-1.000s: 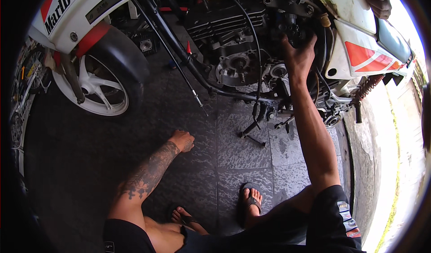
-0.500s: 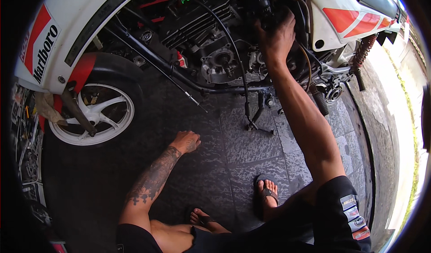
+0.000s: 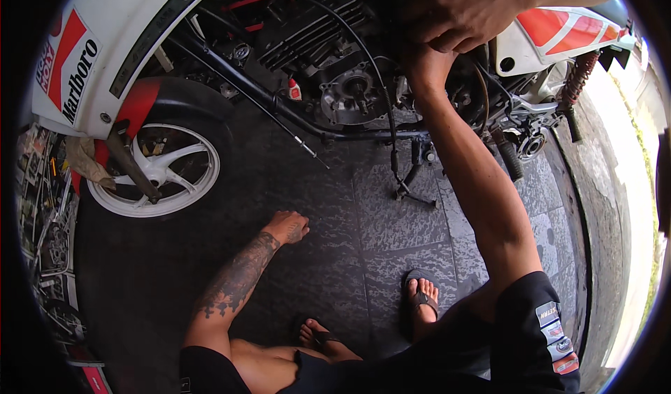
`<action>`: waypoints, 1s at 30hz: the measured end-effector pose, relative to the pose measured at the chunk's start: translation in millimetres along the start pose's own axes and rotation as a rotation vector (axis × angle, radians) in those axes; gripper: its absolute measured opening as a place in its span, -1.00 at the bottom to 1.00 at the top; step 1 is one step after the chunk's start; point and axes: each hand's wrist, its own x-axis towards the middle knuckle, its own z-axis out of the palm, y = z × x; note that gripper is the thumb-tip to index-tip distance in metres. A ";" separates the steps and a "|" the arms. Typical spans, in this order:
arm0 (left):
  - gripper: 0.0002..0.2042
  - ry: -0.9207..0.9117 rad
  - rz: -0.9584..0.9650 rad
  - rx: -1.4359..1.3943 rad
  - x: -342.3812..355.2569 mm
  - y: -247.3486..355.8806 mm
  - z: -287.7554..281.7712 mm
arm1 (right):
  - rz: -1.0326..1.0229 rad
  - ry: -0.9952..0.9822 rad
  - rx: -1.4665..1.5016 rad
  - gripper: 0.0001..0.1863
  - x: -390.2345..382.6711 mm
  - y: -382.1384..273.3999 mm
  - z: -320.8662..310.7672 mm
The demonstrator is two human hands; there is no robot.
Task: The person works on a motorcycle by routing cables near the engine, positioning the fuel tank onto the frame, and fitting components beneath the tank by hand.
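My right hand [image 3: 429,67] reaches up into the middle of a motorcycle, behind its finned engine [image 3: 328,37]. Its fingers are covered by a co-worker's hand [image 3: 468,9] that comes in from the upper right. Whatever lies under the two hands is hidden. My left hand [image 3: 288,227] is curled into a loose fist above the dark floor, apart from the motorcycle, with nothing showing in it. On the engine's side, a round housing [image 3: 353,93] has its shaft exposed. A black cable [image 3: 367,72] runs down past it.
A white front wheel [image 3: 161,174] stands at the left under white and red bodywork [image 3: 91,65]. A loose cable end [image 3: 307,151] sticks out below the frame tube [image 3: 279,118]. The side stand [image 3: 416,197] juts toward my sandalled feet. A small red bottle [image 3: 294,90] is behind the frame.
A co-worker's hand has come in from the upper right over my right hand, covering the black part seen by my fingers before. My left hand stays curled in place.
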 end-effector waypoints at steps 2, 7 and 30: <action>-0.74 -0.008 0.008 -0.012 0.6 0.5 1.7 | -0.068 -0.081 -0.163 -0.31 1.4 -1.4 -5.0; -0.75 -0.019 0.028 -0.039 5.9 5.4 5.5 | -0.158 -0.185 -0.196 -0.38 6.3 24.5 1.7; -0.80 0.419 0.060 -0.527 -1.7 -9.4 -64.1 | -0.133 -0.323 0.117 -0.26 -12.3 -23.6 -72.7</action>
